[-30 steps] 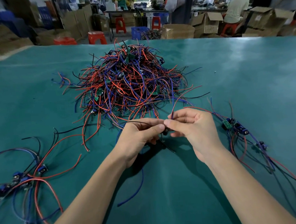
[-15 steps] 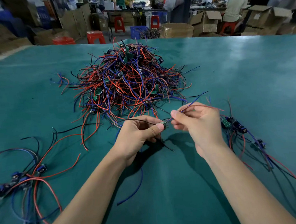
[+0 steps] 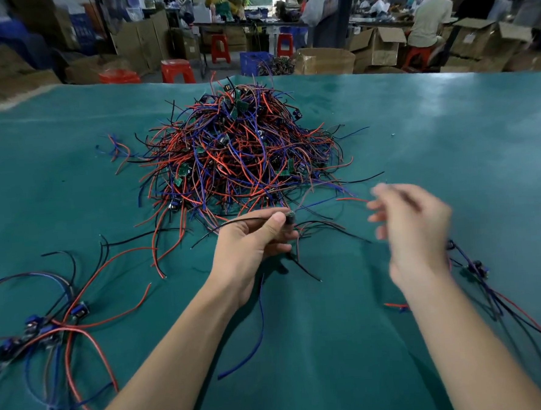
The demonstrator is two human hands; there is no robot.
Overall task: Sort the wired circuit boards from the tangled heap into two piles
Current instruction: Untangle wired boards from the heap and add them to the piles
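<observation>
Head view: my left hand (image 3: 252, 240) pinches a small dark wired circuit board (image 3: 289, 219) between thumb and forefinger, just in front of the tangled heap of red, blue and black wired boards (image 3: 244, 155) on the teal felt-covered table (image 3: 448, 137). Black leads trail from the board; whether they are clear of the heap I cannot tell. My right hand (image 3: 413, 224) is blurred, fingers spread, holding nothing that I can see.

Judgement: board light and rigid, solder joints probably fragile; leads thin, springy, prone to snagging neighbours. Best hold is on the board's body, not the wires; draw slowly so no others drag along.

Left pile of blue-capped boards with red leads (image 3: 39, 330) lies near the table's left edge; right pile of dark boards (image 3: 475, 268) sits just beside my right wrist
</observation>
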